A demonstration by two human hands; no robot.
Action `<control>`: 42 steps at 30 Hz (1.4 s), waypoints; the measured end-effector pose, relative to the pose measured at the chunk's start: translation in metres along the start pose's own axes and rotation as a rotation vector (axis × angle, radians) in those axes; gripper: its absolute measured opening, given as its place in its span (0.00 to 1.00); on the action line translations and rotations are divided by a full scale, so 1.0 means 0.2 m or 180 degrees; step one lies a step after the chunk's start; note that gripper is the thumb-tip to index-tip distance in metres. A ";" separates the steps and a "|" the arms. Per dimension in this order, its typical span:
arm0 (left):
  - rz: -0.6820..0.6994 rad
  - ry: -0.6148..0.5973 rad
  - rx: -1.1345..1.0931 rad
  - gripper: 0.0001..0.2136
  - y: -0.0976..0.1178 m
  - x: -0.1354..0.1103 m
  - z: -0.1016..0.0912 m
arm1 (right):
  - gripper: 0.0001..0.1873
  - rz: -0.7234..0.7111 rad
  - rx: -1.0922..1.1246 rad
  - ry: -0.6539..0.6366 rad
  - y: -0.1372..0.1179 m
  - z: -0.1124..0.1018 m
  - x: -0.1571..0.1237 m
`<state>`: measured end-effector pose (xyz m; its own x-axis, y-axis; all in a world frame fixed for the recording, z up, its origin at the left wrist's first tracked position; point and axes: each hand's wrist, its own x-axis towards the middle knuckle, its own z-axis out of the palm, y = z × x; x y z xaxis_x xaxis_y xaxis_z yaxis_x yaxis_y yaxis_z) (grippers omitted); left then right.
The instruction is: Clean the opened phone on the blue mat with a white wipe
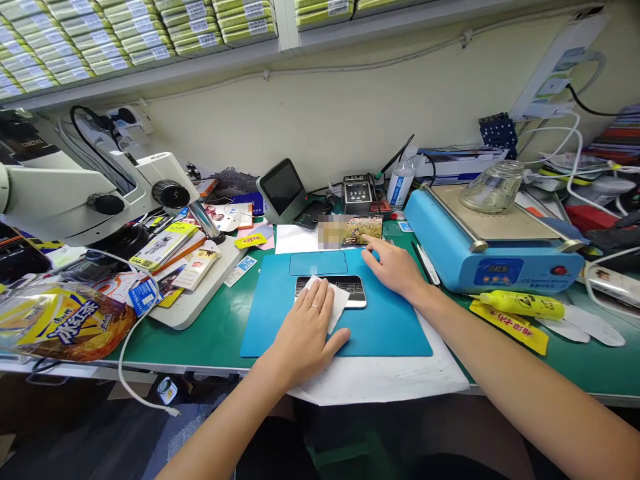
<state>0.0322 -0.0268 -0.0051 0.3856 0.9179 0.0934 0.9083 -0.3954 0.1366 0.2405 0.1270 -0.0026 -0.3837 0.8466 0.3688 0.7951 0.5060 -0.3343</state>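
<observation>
At the left near edge of the surface (200, 347) lies an iced-tea bottle (75, 327) on its side, and farther back a white microscope (100, 197) stands beside a pile of papers and boxes (167, 250). Right of these, a blue mat (390, 333) carries a phone (357, 295) at its middle. The left hand (307, 327) lies flat over the phone, fingers straight and thumb apart, pressing a white wipe (341, 301) against it. On the mat's far side is a thin outlined panel (320, 263). The right hand (395, 267) is loosely bent over the mat's far right corner, its index finger stretched towards a picture card (365, 230); whether it touches the card is unclear. Farther right, a glass jar (493, 187) sits on a blue machine (445, 250), with a yellow tube (523, 304) nearer.
</observation>
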 end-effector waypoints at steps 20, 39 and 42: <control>0.0065 0.0024 -0.0202 0.36 0.01 0.07 0.02 | 0.17 0.0035 -0.0147 -0.0228 -0.02 -0.02 -0.01; 0.0450 -0.0081 -0.0441 0.34 0.07 0.18 -0.01 | 0.27 -0.0304 -0.0303 -0.0584 -0.01 0.00 0.01; 0.0488 -0.0113 -0.0428 0.34 0.07 0.18 -0.01 | 0.25 -0.0093 -0.0309 -0.0218 0.00 -0.02 0.00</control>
<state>0.0585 0.0003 0.0024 0.5252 0.8463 0.0889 0.8096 -0.5291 0.2542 0.2430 0.1262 -0.0005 -0.4361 0.8426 0.3159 0.8235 0.5152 -0.2375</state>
